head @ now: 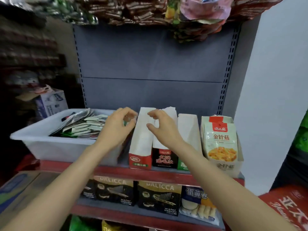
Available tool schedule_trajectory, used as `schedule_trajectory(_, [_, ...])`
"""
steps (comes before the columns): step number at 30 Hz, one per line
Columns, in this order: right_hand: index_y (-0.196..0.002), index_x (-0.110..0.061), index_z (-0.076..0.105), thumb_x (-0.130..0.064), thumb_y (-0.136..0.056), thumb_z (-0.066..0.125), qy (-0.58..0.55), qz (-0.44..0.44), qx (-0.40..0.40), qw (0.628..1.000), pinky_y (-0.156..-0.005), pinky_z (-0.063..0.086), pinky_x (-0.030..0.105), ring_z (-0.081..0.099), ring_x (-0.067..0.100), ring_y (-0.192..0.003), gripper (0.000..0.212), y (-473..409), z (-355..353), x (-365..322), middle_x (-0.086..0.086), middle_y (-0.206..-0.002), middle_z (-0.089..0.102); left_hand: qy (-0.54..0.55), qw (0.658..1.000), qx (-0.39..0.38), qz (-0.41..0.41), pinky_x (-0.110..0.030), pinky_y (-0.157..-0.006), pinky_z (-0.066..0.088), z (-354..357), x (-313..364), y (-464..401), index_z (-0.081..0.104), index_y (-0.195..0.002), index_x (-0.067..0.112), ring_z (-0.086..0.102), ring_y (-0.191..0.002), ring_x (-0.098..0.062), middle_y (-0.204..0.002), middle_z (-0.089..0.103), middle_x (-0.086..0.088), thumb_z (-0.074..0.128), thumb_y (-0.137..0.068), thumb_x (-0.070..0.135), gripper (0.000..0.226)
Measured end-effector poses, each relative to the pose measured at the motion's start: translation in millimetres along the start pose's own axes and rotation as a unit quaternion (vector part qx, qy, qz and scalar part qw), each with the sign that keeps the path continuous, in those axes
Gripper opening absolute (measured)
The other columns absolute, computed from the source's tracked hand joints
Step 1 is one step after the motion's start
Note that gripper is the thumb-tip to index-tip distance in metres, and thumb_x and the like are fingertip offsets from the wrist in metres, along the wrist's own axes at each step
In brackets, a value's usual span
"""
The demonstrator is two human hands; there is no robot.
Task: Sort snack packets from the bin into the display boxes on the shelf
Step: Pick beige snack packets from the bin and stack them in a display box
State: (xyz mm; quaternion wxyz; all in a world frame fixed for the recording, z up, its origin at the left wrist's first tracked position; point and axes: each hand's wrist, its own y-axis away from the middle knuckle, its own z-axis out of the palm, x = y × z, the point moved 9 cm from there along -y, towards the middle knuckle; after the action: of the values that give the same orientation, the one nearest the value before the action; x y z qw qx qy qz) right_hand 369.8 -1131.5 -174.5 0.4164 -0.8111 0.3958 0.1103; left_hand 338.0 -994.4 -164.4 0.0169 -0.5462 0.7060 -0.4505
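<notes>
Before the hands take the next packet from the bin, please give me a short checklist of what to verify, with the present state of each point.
1. Left hand free: cannot tell; fingers curled, something small may be pinched.
2. Right hand free: ok; fingers loosely curled, holding nothing.
3. Packets left in white bin: ok; a stack of packets lies inside.
4. Red-fronted box has room: cannot tell; its inside is hidden.
5. Mushroom box has room: not ok; looks full.
6. Boxes upright on shelf: ok.
</notes>
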Motion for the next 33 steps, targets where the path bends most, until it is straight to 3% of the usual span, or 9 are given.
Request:
schedule_trajectory(2, [-0.122, -0.007, 0.054, -0.012, -0.089, 0.059, -0.02, -0.005, -0.016, 1.0, -0.091, 0.033, 0.02, 0.051, 0.021, -0.115, 0.034, -15.7, 31.1, -17.6, 0.008, -0.122, 0.056, -0.019, 0.999, 0.038, -0.034, -0.006, -0.07, 0.037, -36.2, -35.1, 0.6, 0.063, -0.099, 0.012, 0.058, -0.084, -0.013, -0.097, 0.064, -0.003, 0.059, -0.086, 0.006, 0.015])
schedule_trajectory(7, [-0.134, -0.008, 0.045, -0.021, -0.092, 0.055, -0.014, -0.001, -0.087, 0.996, -0.1, 0.031, 0.026, 0.043, 0.023, -0.126, 0.044, -57.4, 107.5, -51.6, 0.01, -0.135, 0.048, -0.104, 0.978, 0.076, -0.163, -0.034, -0.094, 0.04, -103.2, -135.2, 0.5, 0.056, -0.118, 0.005, 0.055, -0.11, -0.028, -0.117, 0.059, -0.015, 0.061, -0.087, 0.012, 0.032])
schedule_trajectory(12, [-0.149, -0.011, 0.019, -0.035, -0.094, 0.052, 0.02, 0.049, -0.203, 0.978, -0.109, 0.027, 0.034, 0.028, 0.024, -0.14, 0.068, -88.0, 168.5, -53.2, 0.009, -0.155, 0.025, -0.066, 0.97, -0.075, -0.22, -0.029, -0.098, 0.04, -89.5, -188.9, 1.8, 0.044, -0.135, 0.013, 0.051, -0.117, -0.021, -0.13, 0.054, -0.002, 0.064, -0.085, 0.02, 0.054])
schedule_trajectory(15, [-0.149, -0.009, 0.019, -0.04, -0.093, 0.053, 0.054, 0.076, -0.245, 0.965, -0.106, 0.031, 0.034, 0.036, 0.027, -0.135, 0.072, -95.2, 185.9, -45.8, 0.01, -0.149, 0.035, -0.08, 0.959, -0.137, -0.236, -0.036, -0.103, 0.04, -70.7, -210.6, 5.5, 0.044, -0.137, 0.026, 0.051, -0.12, -0.019, -0.133, 0.055, 0.003, 0.06, -0.084, 0.044, 0.058])
schedule_trajectory(18, [-0.112, -0.006, 0.061, -0.04, -0.091, 0.057, 0.073, 0.033, -0.226, 0.971, -0.078, 0.04, 0.032, 0.056, 0.026, -0.097, 0.04, -101.0, 189.4, -49.8, 0.009, -0.101, 0.063, -0.12, 0.954, -0.145, -0.232, -0.037, -0.099, 0.043, -66.1, -221.8, 5.3, 0.051, -0.129, 0.035, 0.054, -0.115, -0.02, -0.126, 0.06, 0.008, 0.048, -0.072, 0.062, 0.063])
schedule_trajectory(20, [-0.09, -0.007, 0.066, -0.038, -0.089, 0.059, 0.086, 0.004, -0.201, 0.976, -0.069, 0.041, 0.035, 0.057, 0.024, -0.08, 0.032, -102.5, 186.6, -52.7, 0.008, -0.082, 0.065, -0.127, 0.957, -0.138, -0.222, -0.039, -0.1, 0.043, -68.1, -222.1, 4.2, 0.049, -0.131, 0.035, 0.054, -0.116, -0.02, -0.128, 0.059, 0.009, 0.048, -0.072, 0.062, 0.064])
schedule_trajectory(24, [-0.075, -0.012, 0.062, -0.017, -0.094, 0.048, 0.067, -0.021, -0.141, 0.988, -0.066, 0.041, 0.036, 0.05, 0.021, -0.067, 0.025, -99.7, 168.2, -54.3, 0.006, -0.069, 0.059, -0.128, 0.967, -0.105, -0.192, -0.037, -0.104, 0.04, -72.3, -216.2, 4.0, 0.045, -0.137, 0.031, 0.05, -0.124, -0.019, -0.136, 0.054, 0.007, 0.057, -0.081, 0.055, 0.062])
schedule_trajectory(29, [-0.086, -0.003, 0.063, -0.016, -0.095, 0.052, -0.149, 0.026, -0.093, 0.984, -0.063, 0.041, 0.02, 0.051, 0.008, -0.065, 0.019, -82.2, 138.2, -51.9, 0.0, -0.075, 0.06, -0.161, 0.978, -0.054, -0.117, -0.037, -0.105, 0.035, -78.7, -187.6, 3.1, 0.043, -0.139, 0.027, 0.04, -0.131, -0.021, -0.142, 0.047, 0.002, 0.06, -0.088, 0.037, 0.055])
schedule_trajectory(33, [-0.095, -0.006, 0.062, -0.022, -0.095, 0.054, -0.266, 0.087, -0.056, 0.959, -0.07, 0.05, 0.022, 0.063, 0.013, -0.082, 0.018, -66.2, 123.6, -35.5, 0.007, -0.095, 0.067, -0.076, 0.994, 0.007, -0.075, -0.036, -0.089, 0.041, -81.9, -158.2, 3.7, 0.058, -0.106, 0.018, 0.05, -0.113, -0.022, -0.119, 0.062, -0.002, 0.059, -0.091, 0.028, 0.018])
